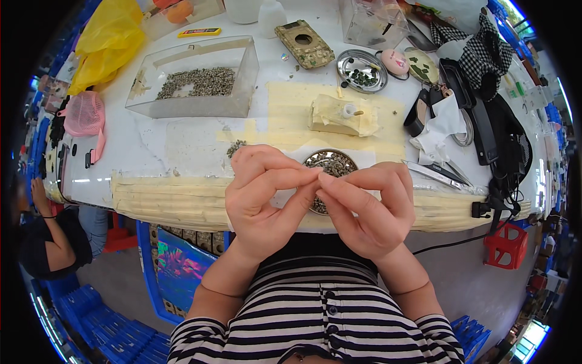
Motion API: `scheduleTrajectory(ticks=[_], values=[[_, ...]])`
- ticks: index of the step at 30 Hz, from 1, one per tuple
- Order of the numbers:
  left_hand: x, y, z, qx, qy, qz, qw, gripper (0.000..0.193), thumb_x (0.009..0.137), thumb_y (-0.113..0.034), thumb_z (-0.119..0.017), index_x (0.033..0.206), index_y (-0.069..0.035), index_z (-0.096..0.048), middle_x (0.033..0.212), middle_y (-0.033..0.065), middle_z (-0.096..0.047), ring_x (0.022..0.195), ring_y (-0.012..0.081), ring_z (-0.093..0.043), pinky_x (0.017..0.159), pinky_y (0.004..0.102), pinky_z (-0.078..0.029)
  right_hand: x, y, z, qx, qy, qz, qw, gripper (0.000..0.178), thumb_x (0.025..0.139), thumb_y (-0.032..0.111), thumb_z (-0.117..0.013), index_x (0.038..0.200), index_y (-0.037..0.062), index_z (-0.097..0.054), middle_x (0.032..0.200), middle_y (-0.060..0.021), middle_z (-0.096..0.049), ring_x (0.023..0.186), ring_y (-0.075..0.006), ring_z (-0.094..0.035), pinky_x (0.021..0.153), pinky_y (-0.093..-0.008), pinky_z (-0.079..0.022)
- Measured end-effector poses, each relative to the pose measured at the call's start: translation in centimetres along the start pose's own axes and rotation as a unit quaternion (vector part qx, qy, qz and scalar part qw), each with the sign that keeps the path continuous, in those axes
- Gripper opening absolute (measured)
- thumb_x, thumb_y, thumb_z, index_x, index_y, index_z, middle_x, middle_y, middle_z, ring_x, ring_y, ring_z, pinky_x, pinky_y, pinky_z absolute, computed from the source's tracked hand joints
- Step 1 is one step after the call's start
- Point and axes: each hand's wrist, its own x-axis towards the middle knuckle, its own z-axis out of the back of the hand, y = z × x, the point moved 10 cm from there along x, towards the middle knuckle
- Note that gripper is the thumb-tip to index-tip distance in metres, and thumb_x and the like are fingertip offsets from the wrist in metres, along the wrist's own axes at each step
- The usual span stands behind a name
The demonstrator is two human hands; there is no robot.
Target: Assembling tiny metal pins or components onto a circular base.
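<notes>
My left hand (262, 191) and my right hand (371, 203) meet fingertip to fingertip over the near edge of the table. Both are pinched, thumb against forefinger. Whatever sits between the fingertips is too small or too hidden to make out. Just behind and below them is a round metal dish (355, 159) filled with small grey-brown pieces (332, 161), partly covered by my fingers. A little pile of similar pieces (236, 147) lies on the table beyond my left hand.
A clear box (188, 112) of grey pieces stands far left. Behind the dish is a taped block (339, 118). Tweezers (433, 175) lie to the right, near a white cloth (441, 130). A metal plate (377, 85) holds dark green bits. A person (54, 242) sits at left.
</notes>
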Motion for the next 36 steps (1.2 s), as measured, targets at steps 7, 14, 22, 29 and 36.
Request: scheduleTrajectory(ticks=[7,14,22,29,36], values=[[0.1,-0.9,-0.1,0.059,0.008,-0.043,0.997,0.023,0.070,-0.001,-0.082,0.091,-0.009,-0.078,0.085,0.0004,-0.069,0.083,0.0184,-0.058,0.081,0.0326,-0.037,0.1,0.0,0.1,-0.002,0.007,0.004,1.000,0.037,0.063,0.012,-0.085,0.099,0.0134,-0.078,0.083,0.0035,-0.062,0.074,-0.0168,-0.052,0.062,-0.0290,-0.040],[-0.2,0.1,0.2,0.000,-0.004,0.000,1.000,0.022,0.071,-0.002,-0.082,0.091,-0.010,-0.078,0.085,0.0000,-0.069,0.082,0.0182,-0.058,0.081,0.0322,-0.037,0.3,-0.3,-0.1,-0.014,0.022,0.007,1.000,0.035,0.063,0.015,-0.085,0.098,0.0127,-0.079,0.084,0.0018,-0.063,0.073,-0.0172,-0.053,0.063,-0.0292,-0.041],[-0.1,-0.3,0.2,-0.027,0.013,-0.012,0.999,0.025,0.072,-0.003,-0.083,0.094,-0.011,-0.079,0.087,-0.0016,-0.069,0.082,0.0167,-0.057,0.082,0.0324,-0.037,-0.4,-3.4,-1.9,0.207,0.065,-0.164,0.962,0.023,0.074,0.008,-0.084,0.096,0.0051,-0.077,0.083,-0.0052,-0.064,0.072,-0.0190,-0.057,0.062,-0.0293,-0.044],[-0.1,-0.1,0.1,-0.001,0.011,-0.007,1.000,0.025,0.071,-0.002,-0.084,0.093,-0.011,-0.079,0.087,-0.0014,-0.069,0.083,0.0169,-0.057,0.082,0.0327,-0.036,-0.9,-4.6,-2.0,0.245,0.050,-0.215,0.944,0.020,0.073,0.006,-0.084,0.090,0.0058,-0.076,0.084,-0.0049,-0.064,0.074,-0.0193,-0.057,0.062,-0.0294,-0.044],[-0.1,0.0,0.2,0.005,-0.009,0.004,1.000,0.024,0.070,-0.001,-0.084,0.091,-0.010,-0.078,0.085,-0.0004,-0.068,0.081,0.0174,-0.058,0.081,0.0327,-0.036,0.1,-0.6,-0.2,0.036,0.022,-0.023,0.999,0.033,0.065,0.006,-0.085,0.097,0.0086,-0.078,0.081,0.0011,-0.063,0.072,-0.0168,-0.054,0.062,-0.0286,-0.041]])
